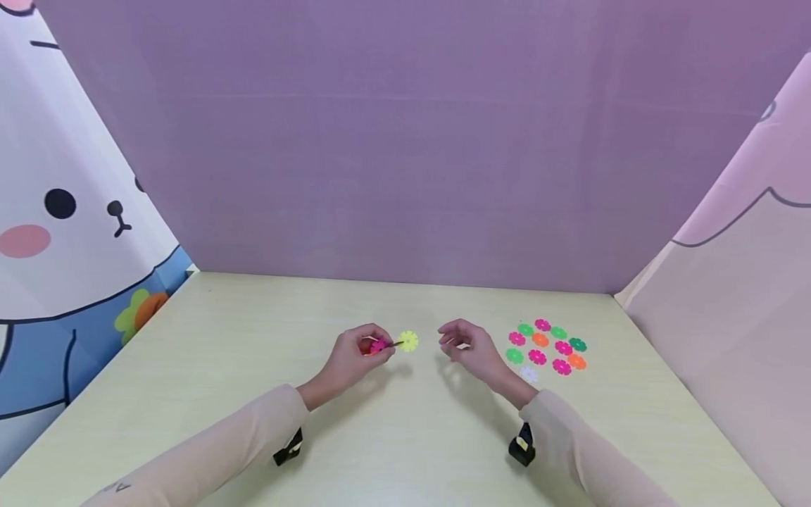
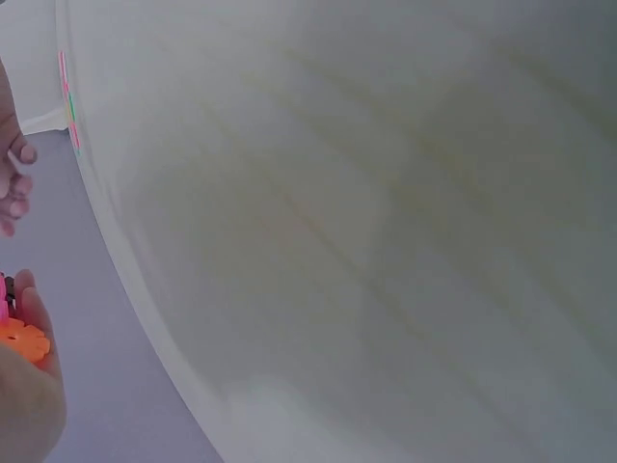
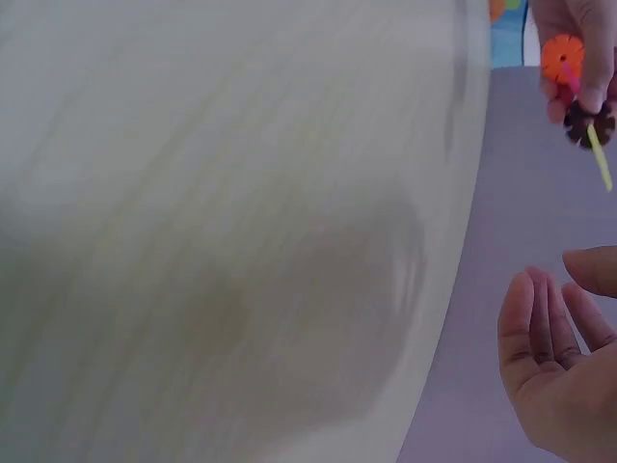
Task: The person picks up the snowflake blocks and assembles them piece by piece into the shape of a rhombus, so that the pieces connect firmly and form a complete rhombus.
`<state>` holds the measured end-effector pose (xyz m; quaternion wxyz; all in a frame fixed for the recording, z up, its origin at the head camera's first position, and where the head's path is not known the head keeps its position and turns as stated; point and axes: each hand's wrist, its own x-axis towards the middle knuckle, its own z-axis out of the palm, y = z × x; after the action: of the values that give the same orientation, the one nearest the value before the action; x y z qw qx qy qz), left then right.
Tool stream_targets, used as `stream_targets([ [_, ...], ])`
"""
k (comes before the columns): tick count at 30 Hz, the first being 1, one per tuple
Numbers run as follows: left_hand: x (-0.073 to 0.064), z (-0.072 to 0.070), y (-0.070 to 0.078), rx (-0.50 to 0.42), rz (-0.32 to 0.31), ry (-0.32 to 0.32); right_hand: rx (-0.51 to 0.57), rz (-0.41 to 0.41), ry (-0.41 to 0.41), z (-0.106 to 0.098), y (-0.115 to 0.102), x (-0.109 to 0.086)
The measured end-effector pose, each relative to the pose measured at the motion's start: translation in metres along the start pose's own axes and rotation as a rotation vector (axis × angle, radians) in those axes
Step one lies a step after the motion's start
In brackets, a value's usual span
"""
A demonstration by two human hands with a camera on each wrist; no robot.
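My left hand [image 1: 355, 354] pinches a short chain of notched, flower-shaped plastic discs above the table. In the right wrist view, an orange disc [image 3: 562, 58] joins a pink one, then a dark disc [image 3: 579, 127], with a yellow disc [image 3: 602, 166] edge-on at the end. The head view shows that yellow disc [image 1: 408, 341] face-on, sticking out past my left fingertips, and the pink disc [image 1: 377, 346] between thumb and fingers. To its right, my right hand [image 1: 474, 351] hovers apart from the chain, fingers loosely bent and holding nothing.
Loose flower-shaped discs in pink, green, orange and white lie flat on the table right of my right hand, among them a pink disc [image 1: 562, 367] and a white disc [image 1: 529, 374]. A purple panel [image 1: 405, 155] stands behind the pale table [image 1: 405, 451]; printed cloths flank both sides.
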<state>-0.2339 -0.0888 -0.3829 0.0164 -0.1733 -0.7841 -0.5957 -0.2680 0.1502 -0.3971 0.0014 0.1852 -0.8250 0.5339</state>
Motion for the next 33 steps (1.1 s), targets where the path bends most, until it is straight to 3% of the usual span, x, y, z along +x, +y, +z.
stream_targets([
  [11, -0.003, -0.003, 0.002, 0.004, -0.002, 0.007, -0.302, -0.034, 0.061, -0.041, 0.023, -0.008],
  [20, -0.005, -0.005, 0.003, 0.015, 0.007, 0.002, -0.532, -0.027, 0.052, -0.074, 0.039, -0.013],
  [33, -0.006, -0.006, 0.004, 0.021, 0.022, -0.001, -0.658, 0.037, -0.04, -0.092, 0.053, -0.018],
])
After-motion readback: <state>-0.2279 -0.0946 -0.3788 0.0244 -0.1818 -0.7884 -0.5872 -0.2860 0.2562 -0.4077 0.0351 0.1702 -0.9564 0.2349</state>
